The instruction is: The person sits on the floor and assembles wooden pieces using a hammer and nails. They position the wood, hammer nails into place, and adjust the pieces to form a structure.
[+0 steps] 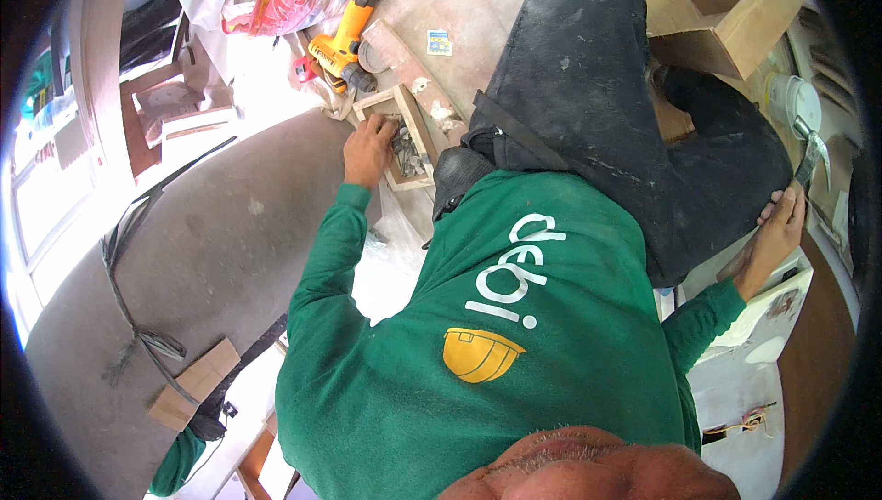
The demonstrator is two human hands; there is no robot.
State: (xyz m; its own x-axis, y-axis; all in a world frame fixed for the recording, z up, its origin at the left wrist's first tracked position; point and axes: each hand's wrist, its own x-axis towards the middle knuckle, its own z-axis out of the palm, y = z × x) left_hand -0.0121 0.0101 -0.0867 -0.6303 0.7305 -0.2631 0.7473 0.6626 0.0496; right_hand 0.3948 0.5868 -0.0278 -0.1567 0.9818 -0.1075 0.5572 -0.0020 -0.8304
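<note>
- Head view, the only one — left hand (pixel 370 149) was over a small open wooden box (pixel 420 132), fingers curled down past its near-left wall and into it.
- Fingertips were hidden, so I couldn't tell whether it had closed on anything or was just feeling around.
- Small metal pieces (pixel 407 155) lay loose in the box, right beside those fingers; too small to sort by kind.
- Right hand (pixel 781 222) was well apart, out by the right knee, with its fingers wrapped round the handle of a claw hammer (pixel 808 158), metal head pointing away from the body.
- Box sat on the floor ahead and to the left, next to a flat wooden strip (pixel 395 51). Yellow-and-black drill (pixel 345 36) lay just beyond it, red tape measure (pixel 303 69) beside the drill.
- White bucket (pixel 792 100) stood close behind the hammer head.
- Step in hand, my read: picking a piece out of the box, hammer parked in the other hand.
- Next move, as judged, called for a firm fingertip pinch on one piece and a lift clear of the box walls — hammer held steady, away from the bucket.
</note>
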